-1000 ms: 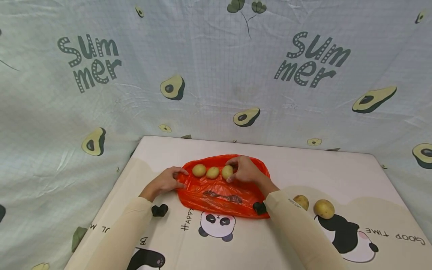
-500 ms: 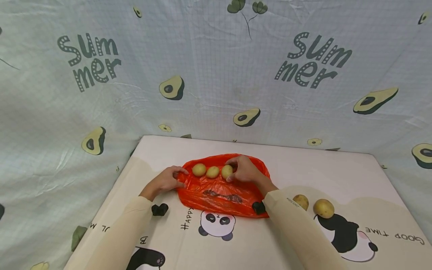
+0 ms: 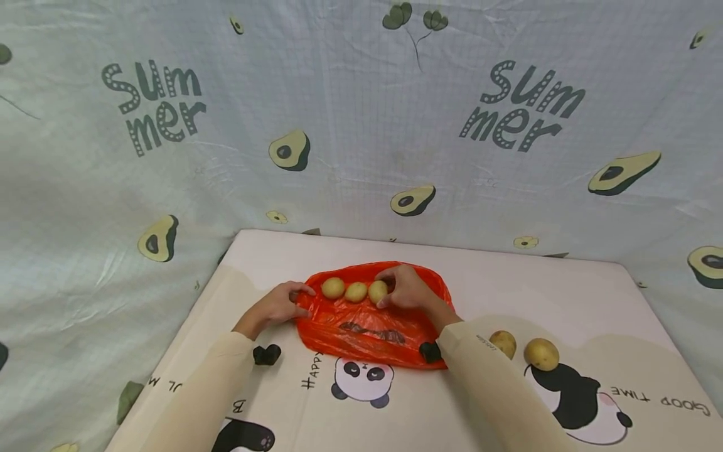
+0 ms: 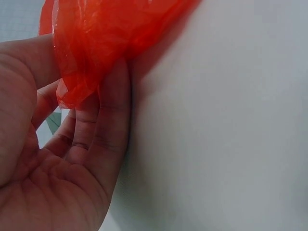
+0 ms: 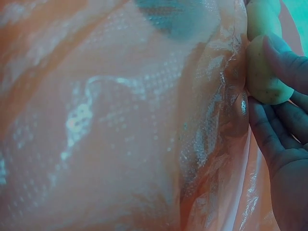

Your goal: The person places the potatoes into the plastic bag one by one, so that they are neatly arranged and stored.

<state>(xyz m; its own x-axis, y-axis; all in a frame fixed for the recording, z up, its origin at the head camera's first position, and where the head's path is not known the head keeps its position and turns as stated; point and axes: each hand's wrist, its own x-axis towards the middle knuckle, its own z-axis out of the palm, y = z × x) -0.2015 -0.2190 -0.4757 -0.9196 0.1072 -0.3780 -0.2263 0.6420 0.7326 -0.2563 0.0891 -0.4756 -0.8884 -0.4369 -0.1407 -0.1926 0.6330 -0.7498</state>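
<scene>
A red plastic bag [image 3: 330,317] lies spread on the table, with three potatoes in a row on it. My left hand [image 3: 275,304] grips the bag's left edge; in the left wrist view a fold of the red film [image 4: 91,53] runs between thumb and fingers. My right hand [image 3: 413,290] holds the rightmost potato [image 3: 378,292] by thumb and fingers, close beside the middle potato [image 3: 356,292]. The leftmost potato [image 3: 333,288] lies untouched. From the right wrist, the held potato [image 5: 264,74] appears against the bag, partly covered by the thumb.
Two more potatoes, one [image 3: 504,344] partly behind the right sleeve [image 3: 480,358] and another [image 3: 541,355], lie on the panda-print table cover [image 3: 407,402] at right. Small black pieces [image 3: 267,355] sit beside both wrists. A hanging avocado-print cloth [image 3: 350,113] closes off the back.
My right hand and its potato have shifted slightly left, narrowing the gap to the middle potato. The left hand keeps its place, and the head view has tilted slightly.
</scene>
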